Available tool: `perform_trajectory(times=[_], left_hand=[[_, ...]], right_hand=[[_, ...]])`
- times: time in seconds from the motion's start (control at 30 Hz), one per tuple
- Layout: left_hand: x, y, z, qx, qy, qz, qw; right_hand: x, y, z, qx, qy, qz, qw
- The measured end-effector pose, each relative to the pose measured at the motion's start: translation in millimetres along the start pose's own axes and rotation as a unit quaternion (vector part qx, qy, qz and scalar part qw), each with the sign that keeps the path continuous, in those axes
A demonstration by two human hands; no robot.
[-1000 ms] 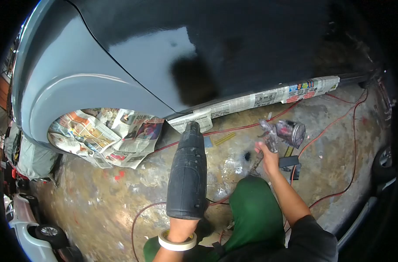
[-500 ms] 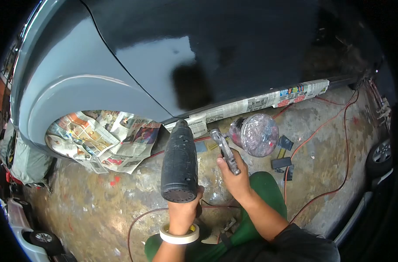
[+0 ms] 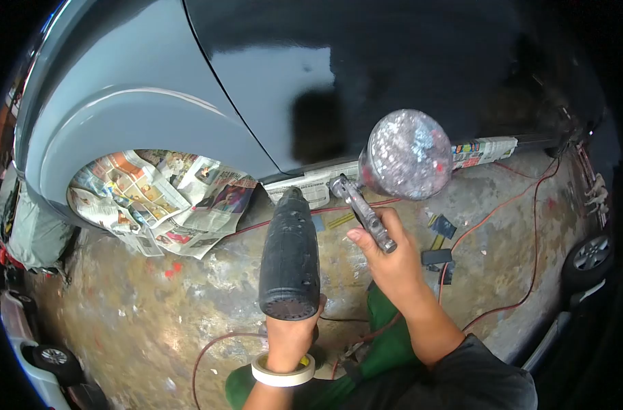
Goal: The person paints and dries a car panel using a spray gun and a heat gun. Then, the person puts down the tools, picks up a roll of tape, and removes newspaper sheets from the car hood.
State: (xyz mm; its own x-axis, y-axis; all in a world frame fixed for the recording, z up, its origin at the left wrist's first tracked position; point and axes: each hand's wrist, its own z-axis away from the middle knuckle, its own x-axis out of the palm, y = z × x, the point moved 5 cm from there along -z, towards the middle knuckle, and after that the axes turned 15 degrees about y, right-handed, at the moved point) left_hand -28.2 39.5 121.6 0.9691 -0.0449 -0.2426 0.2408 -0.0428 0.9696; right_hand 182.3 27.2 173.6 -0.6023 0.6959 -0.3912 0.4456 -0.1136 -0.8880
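Note:
My left hand [image 3: 292,339] is closed round the handle of a black heat gun [image 3: 290,256], whose nozzle points at the lower edge of the dark car door [image 3: 407,61]. A roll of masking tape [image 3: 283,377] circles my left wrist. My right hand [image 3: 393,260] grips a paint-stained spray gun [image 3: 361,212], with its round, splattered cup [image 3: 408,154] in front of the door's lower edge. Newspaper [image 3: 164,198] covers the wheel arch of the grey fender [image 3: 140,61]. More newspaper strip [image 3: 486,151] runs along the sill.
Red hoses [image 3: 527,294] lie across the stained concrete floor [image 3: 154,321]. Near my right hand are a dark block [image 3: 436,257] and small dark sheets [image 3: 443,226]. Another car's wheel [image 3: 590,253] stands at right; a silver car [image 3: 31,359] stands at lower left.
My right hand has moved inward and up with the spray gun, and its cup now faces me. The heat gun has tilted, showing its rear end. The view has shifted slightly.

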Motion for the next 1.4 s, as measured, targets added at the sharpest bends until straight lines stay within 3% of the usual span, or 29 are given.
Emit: perform_trajectory(times=[0.2, 0.47, 1.03, 1.4], left_hand=[[7.9, -4.3, -2.2, -0.021, 0.009, 0.040, 0.999], [2.8, -4.9, -2.6, -0.032, 0.008, 0.018, 0.999], [-6.6, -3.7, -13.2, 0.071, 0.008, -0.003, 0.997], [-3.8, -1.2, -16.0, 0.057, 0.002, -0.009, 0.998]], right_hand=[[25.1, 42.2, 14.4, 0.021, 0.005, 0.009, 1.000], [24.4, 34.4, 16.0, -0.007, 0.032, -0.025, 0.999], [48.2, 43.4, 7.4, 0.022, 0.015, 0.035, 0.999], [41.8, 25.6, -3.4, 0.015, 0.030, 0.017, 0.999]])
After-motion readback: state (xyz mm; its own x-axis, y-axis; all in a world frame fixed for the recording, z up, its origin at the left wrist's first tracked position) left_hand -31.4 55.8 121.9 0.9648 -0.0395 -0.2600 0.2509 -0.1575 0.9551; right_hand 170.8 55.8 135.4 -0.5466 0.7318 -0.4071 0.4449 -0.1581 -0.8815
